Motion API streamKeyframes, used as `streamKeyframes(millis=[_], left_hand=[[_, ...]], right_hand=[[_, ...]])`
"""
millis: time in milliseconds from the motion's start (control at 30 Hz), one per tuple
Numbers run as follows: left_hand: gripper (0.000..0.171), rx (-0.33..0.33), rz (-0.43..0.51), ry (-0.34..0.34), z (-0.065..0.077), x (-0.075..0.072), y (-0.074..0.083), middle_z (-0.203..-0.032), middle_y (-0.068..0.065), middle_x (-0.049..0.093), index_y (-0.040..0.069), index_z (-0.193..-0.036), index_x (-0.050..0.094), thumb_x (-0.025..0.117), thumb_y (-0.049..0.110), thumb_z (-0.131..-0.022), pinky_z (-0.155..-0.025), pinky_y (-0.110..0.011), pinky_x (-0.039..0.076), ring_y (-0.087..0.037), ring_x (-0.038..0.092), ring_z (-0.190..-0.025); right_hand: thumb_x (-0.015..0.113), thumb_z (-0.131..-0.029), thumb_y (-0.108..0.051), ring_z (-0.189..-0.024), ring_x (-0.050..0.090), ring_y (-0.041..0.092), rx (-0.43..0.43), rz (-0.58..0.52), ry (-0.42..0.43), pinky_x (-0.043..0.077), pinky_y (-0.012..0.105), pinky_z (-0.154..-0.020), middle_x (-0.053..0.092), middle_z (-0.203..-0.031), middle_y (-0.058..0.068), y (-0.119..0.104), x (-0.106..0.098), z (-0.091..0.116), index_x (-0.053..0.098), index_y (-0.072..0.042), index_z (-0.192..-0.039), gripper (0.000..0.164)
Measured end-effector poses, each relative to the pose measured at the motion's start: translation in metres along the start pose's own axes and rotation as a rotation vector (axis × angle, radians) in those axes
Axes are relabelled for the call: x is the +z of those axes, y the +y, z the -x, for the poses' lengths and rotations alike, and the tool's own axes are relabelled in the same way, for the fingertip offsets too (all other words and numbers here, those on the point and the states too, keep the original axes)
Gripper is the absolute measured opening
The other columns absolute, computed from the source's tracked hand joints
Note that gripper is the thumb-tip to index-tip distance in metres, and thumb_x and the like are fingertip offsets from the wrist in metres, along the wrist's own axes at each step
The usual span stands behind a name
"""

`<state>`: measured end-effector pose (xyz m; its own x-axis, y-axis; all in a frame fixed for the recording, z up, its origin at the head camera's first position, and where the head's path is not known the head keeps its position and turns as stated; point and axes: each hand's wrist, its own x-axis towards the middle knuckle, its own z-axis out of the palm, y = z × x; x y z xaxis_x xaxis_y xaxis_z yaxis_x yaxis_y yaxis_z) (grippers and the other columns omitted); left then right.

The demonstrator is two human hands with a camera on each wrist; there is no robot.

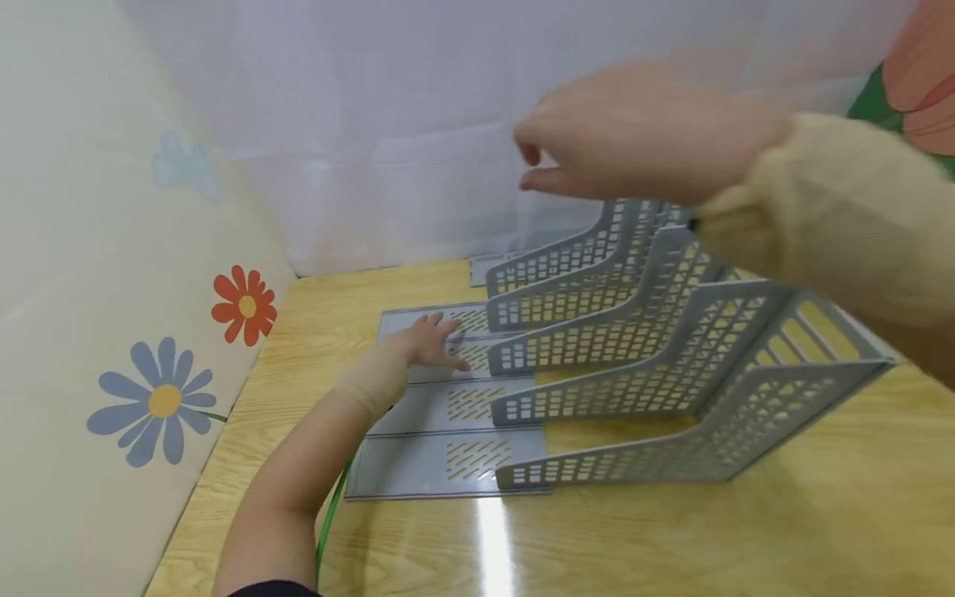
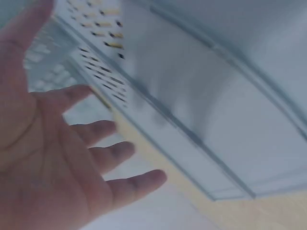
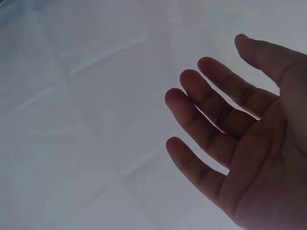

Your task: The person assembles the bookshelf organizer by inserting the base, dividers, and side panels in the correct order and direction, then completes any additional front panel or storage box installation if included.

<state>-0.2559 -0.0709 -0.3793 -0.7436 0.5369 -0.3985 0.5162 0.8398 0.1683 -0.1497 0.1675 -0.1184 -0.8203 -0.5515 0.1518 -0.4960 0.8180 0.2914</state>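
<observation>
A grey plastic file rack [image 1: 597, 390] with several perforated dividers and slotted base panels stands on the wooden table. Over its far-left base panels is my left hand [image 1: 429, 342], fingers spread and holding nothing. In the left wrist view the palm and fingers of that left hand [image 2: 72, 153] show beside the panels [image 2: 192, 96]; whether they touch cannot be told. My right hand [image 1: 634, 133] is raised above the back of the rack, blurred in the head view. The right wrist view shows that right hand [image 3: 240, 129] with loosely bent, separated fingers and nothing in it.
A white cloth [image 1: 388, 108] hangs behind the table [image 1: 321, 298]. On the left stands a pale panel with painted flowers [image 1: 164, 400]. A green cord [image 1: 332, 506] runs beside the left forearm. A large orange flower [image 1: 925, 91] is at the upper right.
</observation>
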Motion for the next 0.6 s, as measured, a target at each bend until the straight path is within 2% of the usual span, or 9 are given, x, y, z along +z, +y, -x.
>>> streamKeyframes(millis=[33,100,167,267,333,400,500,600], left_hand=[[0.087,-0.018,0.022,0.005,-0.009,-0.001,-0.001,-0.156,-0.020,0.007,0.018,-0.153,0.016,0.055,0.059,-0.087,-0.108,-0.061,0.017,-0.044,0.007,-0.141],[0.080,-0.058,0.060,0.023,-0.025,0.000,-0.002,-0.157,-0.017,0.003,0.023,-0.154,0.013,0.044,0.061,-0.091,-0.108,-0.062,0.013,-0.045,0.003,-0.140],[0.075,-0.098,0.105,0.028,-0.036,0.003,-0.002,-0.158,-0.015,0.000,0.026,-0.154,0.009,0.035,0.063,-0.094,-0.107,-0.065,0.010,-0.045,0.000,-0.140],[0.074,-0.145,0.123,0.047,-0.041,0.013,0.004,-0.158,-0.012,-0.002,0.030,-0.153,0.010,0.033,0.065,-0.093,-0.103,-0.069,0.015,-0.048,-0.002,-0.139],[0.076,-0.175,0.120,0.055,-0.039,0.020,0.012,-0.159,-0.009,-0.002,0.034,-0.153,0.012,0.038,0.067,-0.090,-0.099,-0.071,0.019,-0.048,-0.002,-0.139],[0.079,-0.189,0.105,0.078,-0.037,0.025,0.020,-0.159,-0.006,-0.001,0.037,-0.152,0.015,0.044,0.069,-0.086,-0.096,-0.072,0.023,-0.048,0.000,-0.139],[0.081,-0.184,0.070,0.094,-0.038,0.030,0.030,-0.159,-0.005,0.002,0.038,-0.151,0.017,0.047,0.071,-0.083,-0.096,-0.071,0.026,-0.047,0.004,-0.140],[0.082,-0.175,0.038,0.102,-0.040,0.035,0.036,-0.159,-0.004,0.003,0.040,-0.151,0.016,0.047,0.074,-0.082,-0.096,-0.071,0.027,-0.047,0.006,-0.139]], right_hand=[[0.058,-0.093,-0.031,-0.077,0.059,0.029,-0.025,-0.012,-0.052,0.045,0.046,-0.067,0.064,-0.089,0.012,-0.006,0.005,-0.020,0.063,-0.008,-0.093,0.024],[0.057,-0.093,-0.020,-0.081,0.061,0.030,0.004,-0.003,-0.181,0.048,0.049,-0.074,0.065,-0.091,0.014,-0.015,0.023,-0.055,0.063,-0.004,-0.094,0.017],[0.054,-0.091,-0.009,-0.088,0.062,0.032,0.057,-0.002,-0.281,0.048,0.050,-0.083,0.066,-0.096,0.017,-0.019,0.056,-0.088,0.063,-0.001,-0.096,0.014],[0.050,-0.092,-0.004,-0.102,0.060,0.033,0.194,-0.017,-0.396,0.043,0.053,-0.093,0.065,-0.108,0.018,-0.027,0.111,-0.112,0.064,0.001,-0.106,0.020],[0.053,-0.093,-0.006,-0.111,0.056,0.034,0.278,-0.050,-0.448,0.039,0.053,-0.098,0.062,-0.117,0.018,-0.032,0.141,-0.113,0.063,0.000,-0.113,0.023],[0.060,-0.090,-0.009,-0.111,0.056,0.032,0.335,-0.073,-0.475,0.041,0.050,-0.097,0.063,-0.115,0.015,-0.033,0.169,-0.105,0.064,-0.002,-0.113,0.023],[0.067,-0.085,-0.008,-0.103,0.059,0.029,0.368,-0.081,-0.490,0.046,0.045,-0.092,0.066,-0.105,0.012,-0.022,0.202,-0.093,0.066,-0.004,-0.106,0.021],[0.067,-0.085,-0.009,-0.092,0.062,0.027,0.371,-0.070,-0.466,0.051,0.043,-0.083,0.066,-0.093,0.010,-0.012,0.227,-0.083,0.066,-0.003,-0.099,0.015]])
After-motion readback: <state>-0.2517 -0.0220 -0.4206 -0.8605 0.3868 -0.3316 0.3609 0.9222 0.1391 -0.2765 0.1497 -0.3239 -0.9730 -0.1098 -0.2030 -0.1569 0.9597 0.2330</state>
